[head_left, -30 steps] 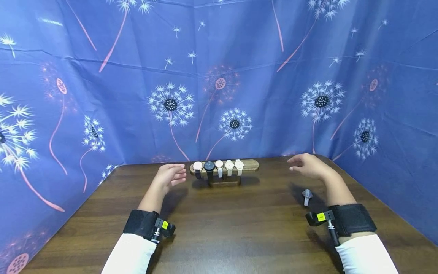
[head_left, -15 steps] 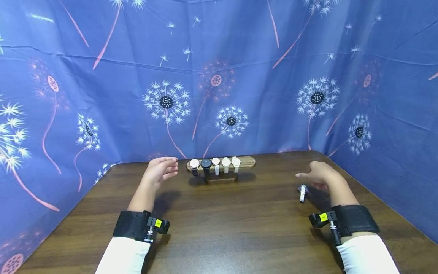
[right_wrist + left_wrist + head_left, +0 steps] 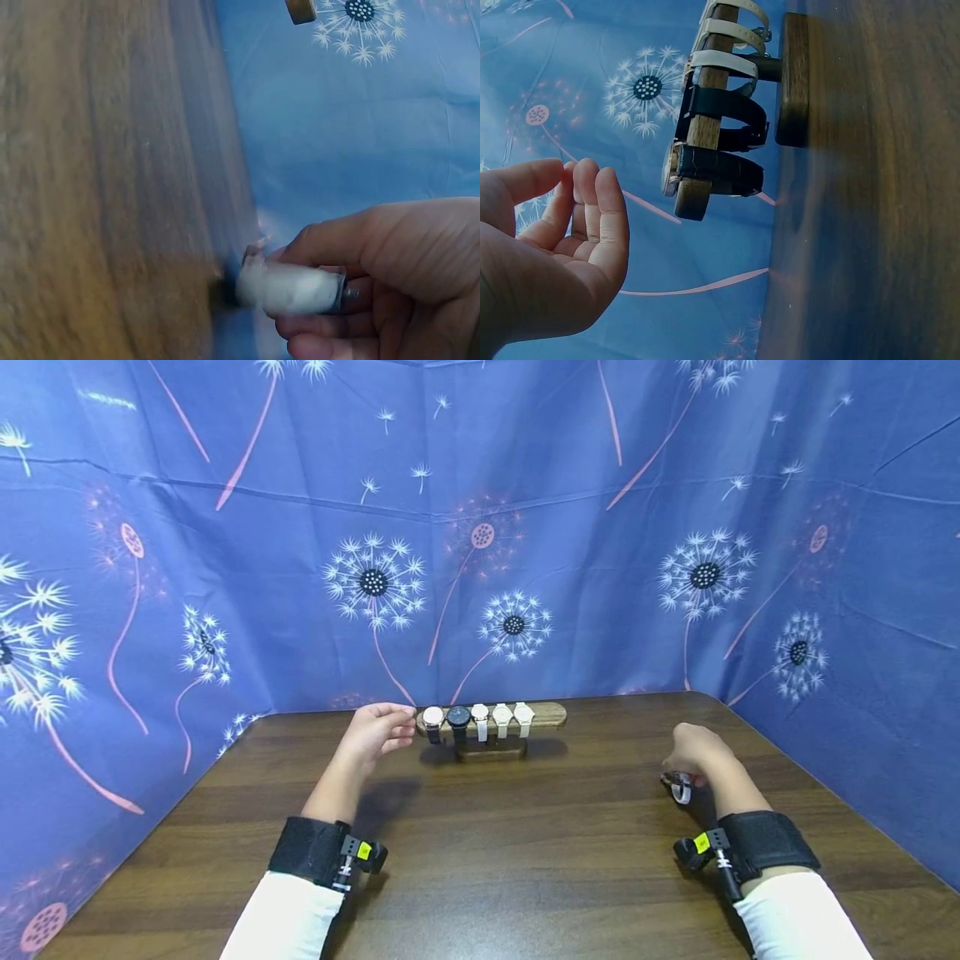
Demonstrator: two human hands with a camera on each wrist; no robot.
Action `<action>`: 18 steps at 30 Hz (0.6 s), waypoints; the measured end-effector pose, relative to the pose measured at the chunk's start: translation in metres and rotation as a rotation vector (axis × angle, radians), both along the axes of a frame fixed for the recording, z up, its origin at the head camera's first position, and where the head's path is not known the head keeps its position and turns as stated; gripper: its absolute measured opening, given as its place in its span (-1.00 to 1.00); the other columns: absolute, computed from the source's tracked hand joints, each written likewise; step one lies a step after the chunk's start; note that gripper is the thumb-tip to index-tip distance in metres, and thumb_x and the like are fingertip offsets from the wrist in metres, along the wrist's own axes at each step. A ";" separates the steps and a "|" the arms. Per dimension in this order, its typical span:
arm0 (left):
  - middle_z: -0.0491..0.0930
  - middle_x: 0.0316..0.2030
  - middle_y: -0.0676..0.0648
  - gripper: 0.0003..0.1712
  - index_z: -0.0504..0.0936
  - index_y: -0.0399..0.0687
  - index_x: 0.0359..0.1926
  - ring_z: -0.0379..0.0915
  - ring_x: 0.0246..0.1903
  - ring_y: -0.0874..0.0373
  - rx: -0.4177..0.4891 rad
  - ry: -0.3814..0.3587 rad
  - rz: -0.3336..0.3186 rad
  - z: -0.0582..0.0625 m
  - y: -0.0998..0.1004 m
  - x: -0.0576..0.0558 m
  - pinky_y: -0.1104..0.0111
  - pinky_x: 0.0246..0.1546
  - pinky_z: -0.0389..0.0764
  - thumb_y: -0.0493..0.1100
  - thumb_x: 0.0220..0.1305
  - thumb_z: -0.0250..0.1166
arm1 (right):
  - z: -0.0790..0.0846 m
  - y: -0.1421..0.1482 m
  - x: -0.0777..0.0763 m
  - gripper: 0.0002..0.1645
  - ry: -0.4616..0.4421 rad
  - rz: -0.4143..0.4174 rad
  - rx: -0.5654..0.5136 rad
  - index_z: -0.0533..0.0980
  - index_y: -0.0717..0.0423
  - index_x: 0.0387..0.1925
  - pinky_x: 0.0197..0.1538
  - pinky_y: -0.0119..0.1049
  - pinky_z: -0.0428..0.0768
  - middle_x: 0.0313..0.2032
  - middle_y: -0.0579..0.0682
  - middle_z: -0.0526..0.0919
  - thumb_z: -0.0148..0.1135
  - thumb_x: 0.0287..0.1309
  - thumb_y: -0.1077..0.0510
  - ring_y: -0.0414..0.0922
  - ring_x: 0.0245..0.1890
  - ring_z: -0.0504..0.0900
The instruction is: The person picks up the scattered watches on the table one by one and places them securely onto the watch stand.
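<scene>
My right hand (image 3: 699, 752) pinches a wristwatch (image 3: 681, 789) with a white strap, at the right of the table. In the right wrist view the watch (image 3: 296, 289) is blurred, held between thumb and curled fingers. My left hand (image 3: 375, 735) is beside the left end of a wooden watch stand (image 3: 551, 715), holding nothing; its fingers are loosely bent, thumb near the fingertips in the left wrist view. Several watches hang along the stand's bar: a dark-strapped one with a pale face (image 3: 432, 717) at the left, a black one (image 3: 458, 718), then pale-strapped ones (image 3: 502, 715).
The brown wooden table (image 3: 480, 860) spreads out under both arms. Behind and beside it hangs a blue cloth (image 3: 585, 568) printed with dandelions. Each wrist wears a black band (image 3: 307, 852) with a small camera mount.
My right hand has come down and toward me onto the white-strapped watch, which it now grips and has turned. The left hand stays by the stand's left end, with its thumb closer to the fingers.
</scene>
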State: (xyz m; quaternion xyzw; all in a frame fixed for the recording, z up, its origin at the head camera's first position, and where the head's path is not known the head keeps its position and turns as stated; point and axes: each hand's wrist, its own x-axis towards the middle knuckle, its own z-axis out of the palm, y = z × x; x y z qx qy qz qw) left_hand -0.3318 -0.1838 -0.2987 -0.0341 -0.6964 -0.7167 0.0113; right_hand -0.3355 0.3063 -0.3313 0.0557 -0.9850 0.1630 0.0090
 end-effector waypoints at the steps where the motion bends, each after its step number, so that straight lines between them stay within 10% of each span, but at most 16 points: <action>1: 0.59 -0.46 -0.02 -0.68 0.49 -0.52 0.01 0.55 -0.49 0.25 0.005 0.000 0.002 0.000 0.000 0.000 0.37 -0.27 0.69 -0.32 0.35 0.20 | 0.000 0.000 -0.001 -0.78 0.011 0.008 -0.001 0.40 0.23 -0.66 -0.71 -0.34 0.56 -0.75 0.02 0.49 0.24 -0.06 0.25 -0.17 -0.82 0.51; 8: 0.62 -0.41 -0.07 -0.68 0.50 -0.51 0.02 0.56 -0.46 0.21 0.008 -0.006 0.008 0.000 0.002 0.001 0.40 -0.31 0.68 -0.32 0.34 0.21 | 0.005 -0.013 -0.006 -0.74 0.202 0.174 -0.075 0.51 0.15 -0.72 -0.63 -0.35 0.46 -0.77 -0.15 0.49 0.16 0.03 0.30 -0.25 -0.76 0.43; 18: 0.62 -0.43 -0.07 -0.72 0.52 -0.52 -0.04 0.56 -0.47 0.22 -0.029 0.057 -0.025 0.006 0.014 0.008 0.38 -0.32 0.69 -0.32 0.35 0.20 | 0.023 -0.064 0.000 -0.90 0.435 0.356 -0.431 0.61 0.33 -0.39 -0.55 -0.46 0.46 -0.54 0.08 0.67 0.23 0.22 0.35 -0.30 -0.59 0.54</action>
